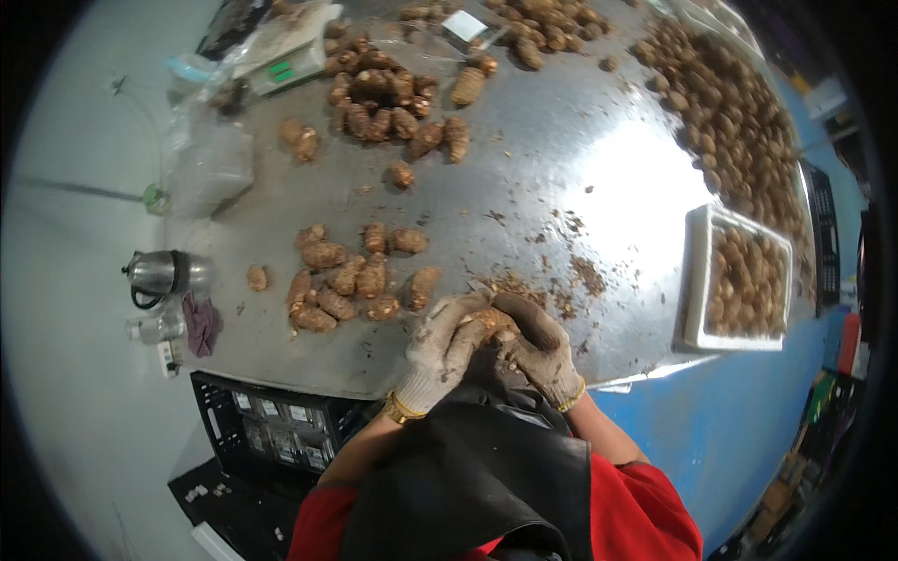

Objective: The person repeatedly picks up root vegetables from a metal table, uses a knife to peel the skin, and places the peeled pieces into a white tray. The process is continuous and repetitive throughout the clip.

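Observation:
Both hands wear soiled knit work gloves and meet at the near edge of a metal table (449, 203). My left hand (445, 343) curls around one side of a brown taro corm (497, 321), and my right hand (540, 343) grips its other side. Fingers hide much of the corm; whether a tool is in my right hand cannot be made out. Brown peel scraps (515, 282) lie just beyond my fingers. To the left of my left hand rests a loose group of taro corms (372, 275), with a single corm (257, 278) farther left.
Darker taros (379, 105) are heaped at the back, near a digital scale (291, 59). On the right, a white foam box (694, 280) of small taros stands before a large pile (729, 119). A steel kettle (154, 272) and purple cloth (201, 324) line the left edge; a black crate (210, 417) sits below.

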The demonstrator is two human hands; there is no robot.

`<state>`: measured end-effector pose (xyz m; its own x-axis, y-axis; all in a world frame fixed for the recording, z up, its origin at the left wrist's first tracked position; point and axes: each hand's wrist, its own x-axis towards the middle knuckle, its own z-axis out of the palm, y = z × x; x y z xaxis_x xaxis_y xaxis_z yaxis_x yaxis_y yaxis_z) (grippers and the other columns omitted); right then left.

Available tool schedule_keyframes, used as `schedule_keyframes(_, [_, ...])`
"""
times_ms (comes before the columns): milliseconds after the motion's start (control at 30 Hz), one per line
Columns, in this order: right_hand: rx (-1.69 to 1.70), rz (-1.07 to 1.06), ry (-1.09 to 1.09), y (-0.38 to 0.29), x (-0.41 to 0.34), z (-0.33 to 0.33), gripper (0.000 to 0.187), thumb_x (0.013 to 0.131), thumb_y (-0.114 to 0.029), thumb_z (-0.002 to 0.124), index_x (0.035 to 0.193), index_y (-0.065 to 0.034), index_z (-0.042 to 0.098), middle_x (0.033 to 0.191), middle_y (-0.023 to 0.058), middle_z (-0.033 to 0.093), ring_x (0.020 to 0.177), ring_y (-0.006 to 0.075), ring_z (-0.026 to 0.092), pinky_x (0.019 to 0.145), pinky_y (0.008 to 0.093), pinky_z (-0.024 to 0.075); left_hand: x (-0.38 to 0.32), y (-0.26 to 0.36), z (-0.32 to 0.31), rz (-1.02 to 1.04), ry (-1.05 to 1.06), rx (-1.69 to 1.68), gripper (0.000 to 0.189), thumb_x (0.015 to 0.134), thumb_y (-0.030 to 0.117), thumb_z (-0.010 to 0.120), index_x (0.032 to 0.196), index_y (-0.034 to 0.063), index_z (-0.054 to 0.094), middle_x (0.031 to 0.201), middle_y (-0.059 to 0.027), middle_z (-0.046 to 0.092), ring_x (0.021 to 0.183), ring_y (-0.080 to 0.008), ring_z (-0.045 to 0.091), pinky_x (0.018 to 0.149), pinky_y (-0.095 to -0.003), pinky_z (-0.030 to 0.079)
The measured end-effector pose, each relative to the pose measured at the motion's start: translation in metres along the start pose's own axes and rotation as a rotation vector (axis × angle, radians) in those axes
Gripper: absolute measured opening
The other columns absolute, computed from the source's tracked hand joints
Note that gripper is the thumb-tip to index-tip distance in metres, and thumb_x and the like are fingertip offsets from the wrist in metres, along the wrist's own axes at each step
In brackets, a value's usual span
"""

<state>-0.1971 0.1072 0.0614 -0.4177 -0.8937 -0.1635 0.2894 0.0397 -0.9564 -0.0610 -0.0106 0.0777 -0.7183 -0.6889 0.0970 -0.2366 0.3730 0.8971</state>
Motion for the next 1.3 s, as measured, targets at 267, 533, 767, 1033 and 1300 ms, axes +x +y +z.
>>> schedule_keyframes(267, [-0.5,-0.245,-0.011,-0.003,0.022,0.021,0.035,0.087,-0.009,0.07,0.121,-0.0004,0.062,0.113,0.0137,0.066,0.108,0.0255,0.063,0.091,0.0334,0.0492,-0.018,-0.097,0.01,-0.317,0.211,-0.303,0.028,0.098,0.015,0.053,0.119,-0.0014,0.059,0.109,-0.0113,0.066,0.087,-0.0151,0.063,0.081,-0.0272,0.051])
schedule_keyframes(533, [-0.191,-0.031,0.098,0.002,0.045,0.021,0.026,0.095,-0.005,0.059,0.12,0.0044,0.062,0.11,0.0117,0.065,0.093,0.0146,0.062,0.081,0.027,0.0504,0.033,-0.066,-0.042,-0.635,-0.238,-0.367,0.051,0.099,0.04,0.046,0.128,-0.0011,0.052,0.125,-0.0184,0.058,0.11,-0.0225,0.061,0.085,-0.034,0.054])
schedule_keyframes(767, [-0.247,0.02,0.11,-0.001,0.059,0.004,0.026,0.095,-0.01,0.061,0.119,0.0008,0.063,0.108,0.0078,0.067,0.09,0.0142,0.063,0.079,0.0276,0.0508,0.147,-0.142,-0.081,-0.047,-0.363,1.471,0.064,0.088,0.031,0.062,0.143,0.0055,0.042,0.137,-0.0136,0.05,0.121,-0.0272,0.047,0.106,-0.0417,0.033])
schedule_keyframes(1033, [-0.339,0.16,0.063,0.011,0.037,-0.003,0.023,0.093,-0.008,0.062,0.116,-0.0024,0.066,0.108,0.0108,0.07,0.098,0.0174,0.066,0.086,0.0295,0.0503,0.198,-0.152,-0.107,-0.54,0.403,-0.693,0.047,0.095,0.018,0.059,0.136,-0.0001,0.046,0.117,-0.0154,0.064,0.088,-0.0202,0.067,0.074,-0.0341,0.059])
schedule_keyframes(1300, [-0.563,0.142,0.01,0.023,0.031,-0.017,0.026,0.09,-0.019,0.066,0.113,-0.0074,0.068,0.103,0.0136,0.07,0.097,0.0281,0.067,0.084,0.0354,0.0521,0.112,-0.196,-0.129,-0.368,0.189,0.669,0.049,0.095,0.04,0.053,0.122,-0.0002,0.057,0.107,-0.0201,0.068,0.095,-0.0351,0.066,0.084,-0.045,0.053])
